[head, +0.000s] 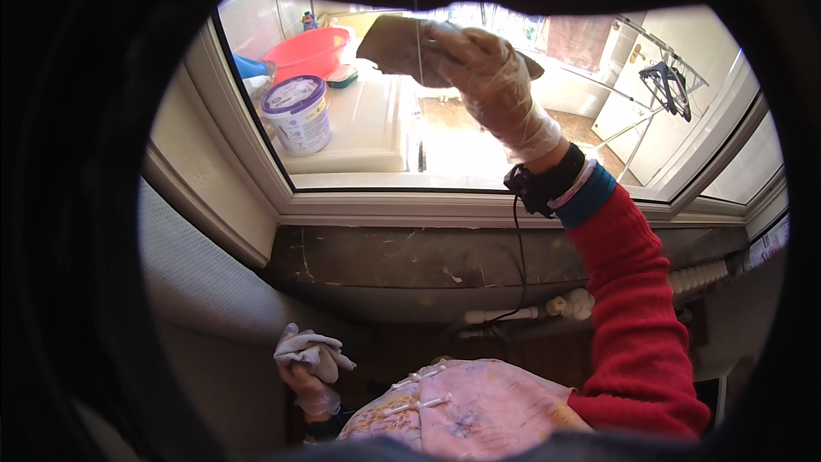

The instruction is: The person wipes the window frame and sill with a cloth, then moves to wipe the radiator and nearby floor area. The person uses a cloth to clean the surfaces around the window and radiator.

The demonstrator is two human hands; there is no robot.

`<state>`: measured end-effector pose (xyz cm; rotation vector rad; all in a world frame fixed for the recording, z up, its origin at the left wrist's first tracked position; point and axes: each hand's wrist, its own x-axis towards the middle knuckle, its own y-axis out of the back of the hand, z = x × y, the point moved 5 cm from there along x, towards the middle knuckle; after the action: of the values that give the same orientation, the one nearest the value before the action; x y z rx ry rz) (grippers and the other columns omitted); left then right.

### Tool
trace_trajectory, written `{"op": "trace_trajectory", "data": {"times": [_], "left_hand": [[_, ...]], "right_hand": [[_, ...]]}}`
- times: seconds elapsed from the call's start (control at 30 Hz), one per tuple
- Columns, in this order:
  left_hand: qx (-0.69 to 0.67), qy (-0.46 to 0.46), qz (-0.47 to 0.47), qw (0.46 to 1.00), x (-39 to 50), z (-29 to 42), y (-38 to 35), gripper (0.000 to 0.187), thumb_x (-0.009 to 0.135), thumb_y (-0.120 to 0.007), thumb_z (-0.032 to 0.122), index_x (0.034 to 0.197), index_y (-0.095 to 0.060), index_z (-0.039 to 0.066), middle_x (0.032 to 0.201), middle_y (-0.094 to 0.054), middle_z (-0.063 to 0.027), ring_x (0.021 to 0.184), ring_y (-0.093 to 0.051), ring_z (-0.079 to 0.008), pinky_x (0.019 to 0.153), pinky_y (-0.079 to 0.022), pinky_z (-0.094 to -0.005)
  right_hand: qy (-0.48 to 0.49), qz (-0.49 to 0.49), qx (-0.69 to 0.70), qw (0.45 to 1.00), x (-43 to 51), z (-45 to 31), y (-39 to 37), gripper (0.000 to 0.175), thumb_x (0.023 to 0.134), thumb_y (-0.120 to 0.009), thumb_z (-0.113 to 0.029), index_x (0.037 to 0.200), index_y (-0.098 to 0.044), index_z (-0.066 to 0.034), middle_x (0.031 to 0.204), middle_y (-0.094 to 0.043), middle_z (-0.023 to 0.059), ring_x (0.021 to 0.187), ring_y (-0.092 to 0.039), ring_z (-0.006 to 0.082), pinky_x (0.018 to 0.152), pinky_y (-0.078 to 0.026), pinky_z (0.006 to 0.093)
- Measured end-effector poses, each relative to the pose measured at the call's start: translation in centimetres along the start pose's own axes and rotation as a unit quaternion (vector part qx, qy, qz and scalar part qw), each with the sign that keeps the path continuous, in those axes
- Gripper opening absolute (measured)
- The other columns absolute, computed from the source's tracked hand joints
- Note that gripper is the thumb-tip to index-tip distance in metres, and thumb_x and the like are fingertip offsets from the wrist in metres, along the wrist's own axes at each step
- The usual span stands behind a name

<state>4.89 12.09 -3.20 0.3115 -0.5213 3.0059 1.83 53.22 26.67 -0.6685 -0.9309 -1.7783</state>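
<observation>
In a clear plastic glove, my right hand is raised and presses a greyish-brown cloth flat to the glass of a window. A pale window frame runs beneath it. My left hand, also gloved, is low at my side by the left wall. A bunched light-grey cloth is gripped in it, clear of the window. On my right wrist sits a black strapped device from which a cable hangs.
A dark stone sill lies below the frame, with white pipes under it. Through the glass show a purple-lidded bucket on a white appliance, a pink basin and a drying rack with hangers.
</observation>
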Motion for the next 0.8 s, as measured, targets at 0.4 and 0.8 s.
{"op": "trace_trajectory", "data": {"times": [0.4,0.8], "left_hand": [[0.028,0.015,-0.016,0.999,-0.9,0.9,1.0,0.059,0.092,-0.044,0.044,0.126,-0.050,-0.004,0.107,-0.062,-0.0166,0.094,-0.062,-0.0258,0.083,-0.053,-0.0393],[0.058,-0.051,-0.016,0.997,-1.1,3.2,0.1,0.056,0.094,-0.046,0.041,0.127,-0.049,-0.004,0.106,-0.063,-0.0159,0.086,-0.065,-0.0241,0.074,-0.056,-0.0356]], "right_hand": [[-0.018,-0.278,0.232,0.932,-14.8,-12.3,-4.6,0.050,0.082,-0.056,-0.007,0.131,-0.053,-0.0012,0.137,-0.051,0.0108,0.118,-0.053,0.0259,0.093,-0.047,0.0378],[-0.062,0.059,0.233,0.969,5.9,0.2,1.7,0.045,0.081,-0.066,0.005,0.119,-0.068,-0.0187,0.113,-0.070,0.0092,0.095,-0.068,0.0246,0.085,-0.055,0.0350]]}}
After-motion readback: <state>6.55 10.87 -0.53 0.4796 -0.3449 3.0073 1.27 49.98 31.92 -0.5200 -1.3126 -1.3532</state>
